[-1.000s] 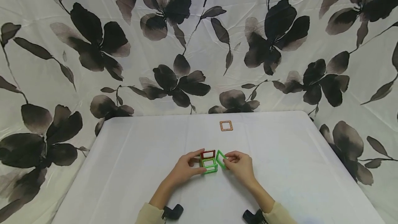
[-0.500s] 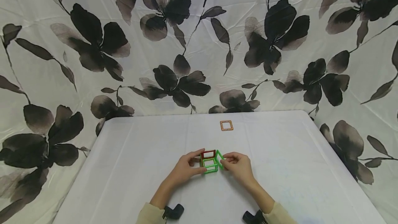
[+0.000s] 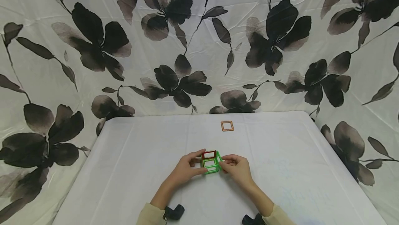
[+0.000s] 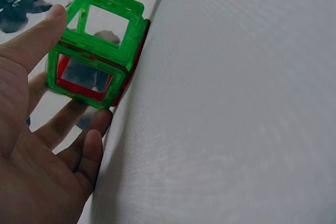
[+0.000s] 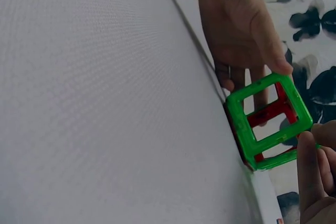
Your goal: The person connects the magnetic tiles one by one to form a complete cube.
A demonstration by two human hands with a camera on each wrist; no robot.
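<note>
A small open box of square magnetic tiles stands on the white table in the head view. Its front is a green magnetic tile (image 3: 212, 171) and its back a red magnetic tile (image 3: 208, 158). My left hand (image 3: 184, 167) holds the box from the left, thumb at the front tile's corner, fingers reaching round the far side. At the box's right side, my right hand (image 3: 241, 170) pinches another green magnetic tile (image 3: 219, 155) between thumb and fingers. That tile stands against the box's edges. In the left wrist view, red edging (image 4: 138, 59) shows along the box's underside.
An orange magnetic tile (image 3: 227, 130) lies flat near the far edge of the white table (image 3: 149, 138). Behind the table hangs a white cloth (image 3: 215, 89) with dark flower prints. A black device (image 3: 175, 212) sits at the left wrist, another (image 3: 253, 219) at the right.
My right hand has brought its green magnetic tile leftward, from apart and slanted to standing along the box's right side. My left hand has stayed in place on the box.
</note>
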